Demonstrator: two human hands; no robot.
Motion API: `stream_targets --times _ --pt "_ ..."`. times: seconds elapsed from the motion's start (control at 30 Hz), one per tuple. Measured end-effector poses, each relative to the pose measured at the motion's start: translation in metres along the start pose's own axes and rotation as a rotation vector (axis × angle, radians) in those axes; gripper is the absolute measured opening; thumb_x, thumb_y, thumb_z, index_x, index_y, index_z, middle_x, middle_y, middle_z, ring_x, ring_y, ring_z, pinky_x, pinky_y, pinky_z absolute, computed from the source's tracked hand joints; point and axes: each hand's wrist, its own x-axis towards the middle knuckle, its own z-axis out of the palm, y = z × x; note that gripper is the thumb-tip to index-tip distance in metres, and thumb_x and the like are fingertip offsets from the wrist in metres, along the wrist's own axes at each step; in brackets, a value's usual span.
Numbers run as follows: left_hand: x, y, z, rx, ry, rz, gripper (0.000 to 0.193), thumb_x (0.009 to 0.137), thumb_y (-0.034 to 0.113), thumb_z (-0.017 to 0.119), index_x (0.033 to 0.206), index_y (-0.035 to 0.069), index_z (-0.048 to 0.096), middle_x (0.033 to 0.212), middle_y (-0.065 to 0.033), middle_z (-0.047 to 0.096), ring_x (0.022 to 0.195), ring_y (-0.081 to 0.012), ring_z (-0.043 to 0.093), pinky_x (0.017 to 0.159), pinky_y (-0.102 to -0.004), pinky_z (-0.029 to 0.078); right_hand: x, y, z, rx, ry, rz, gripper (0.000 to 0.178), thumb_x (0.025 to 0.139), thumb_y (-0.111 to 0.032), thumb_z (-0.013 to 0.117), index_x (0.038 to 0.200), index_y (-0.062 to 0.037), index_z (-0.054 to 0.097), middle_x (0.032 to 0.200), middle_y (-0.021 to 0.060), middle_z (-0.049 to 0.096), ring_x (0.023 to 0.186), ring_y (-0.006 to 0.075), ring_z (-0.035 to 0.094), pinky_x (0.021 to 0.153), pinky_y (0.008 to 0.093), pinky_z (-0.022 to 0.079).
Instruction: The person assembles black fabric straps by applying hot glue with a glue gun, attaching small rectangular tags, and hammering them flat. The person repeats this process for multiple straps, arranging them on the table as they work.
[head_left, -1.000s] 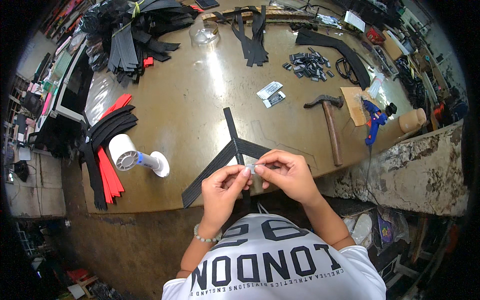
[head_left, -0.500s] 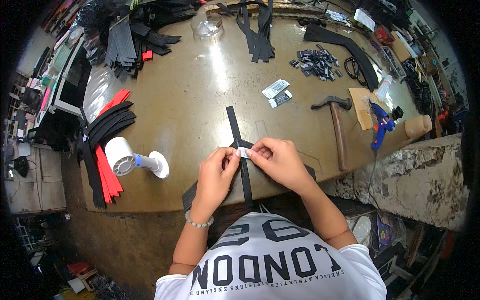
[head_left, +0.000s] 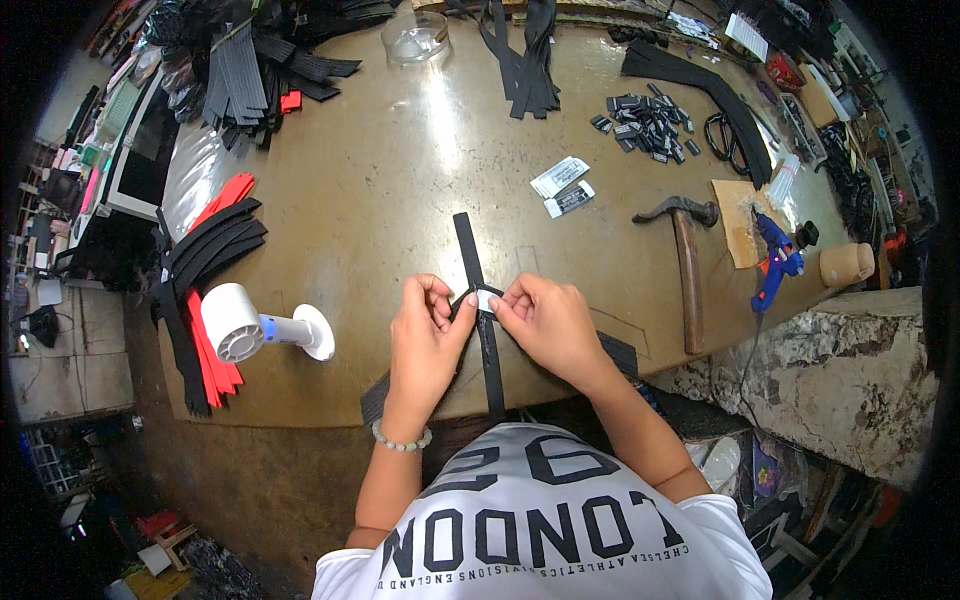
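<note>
In the frame's centre, a small white label (head_left: 486, 300) lies against a black strap (head_left: 491, 365) over the desk (head_left: 380, 200). The left hand (head_left: 428, 325) and right hand (head_left: 545, 320), both half curled, set thumbs on its edges; whether either pinches it, I cannot tell.

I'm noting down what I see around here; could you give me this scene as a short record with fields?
Left hand: thumb at the left edge of a small white label
Right hand: thumb at the label's right edge
Under the label: black strap
Left of the hands: white fan, red strips
Right of the hands: hammer, blue glue gun
Farther back: pile of small dark pieces
Grip on the label: can't tell how firm
</note>
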Motion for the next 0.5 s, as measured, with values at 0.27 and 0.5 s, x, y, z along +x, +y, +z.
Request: stream_targets --times 0.27,0.5 --pt "0.0 -0.006 0.0 -0.02 0.003 0.04 0.03 0.085 0.005 0.075 0.105 0.002 0.053 0.079 -0.0017 0.049 0.066 -0.0078 0.045 0.059 -0.0237 0.042 0.002 0.0 -0.001 -0.023 -0.035 0.037 0.022 0.083 -0.021 0.073 0.076 -0.0031 0.062 0.065 0.0133 0.064 0.061 0.0324 0.065 0.057 0.042 0.05" --pt "-0.026 -0.005 -0.018 0.092 -0.143 0.229 0.025 0.076 -0.003 0.076 0.099 0.002 0.068 0.088 -0.0035 0.054 0.07 -0.0111 0.05 0.062 -0.0242 0.044 0.003 0.0 -0.002 -0.06 -0.046 0.011 0.023 0.083 -0.022 0.074 0.077 -0.0027 0.063 0.065 0.0127 0.065 0.061 0.0303 0.065 0.058 0.0408 0.05"
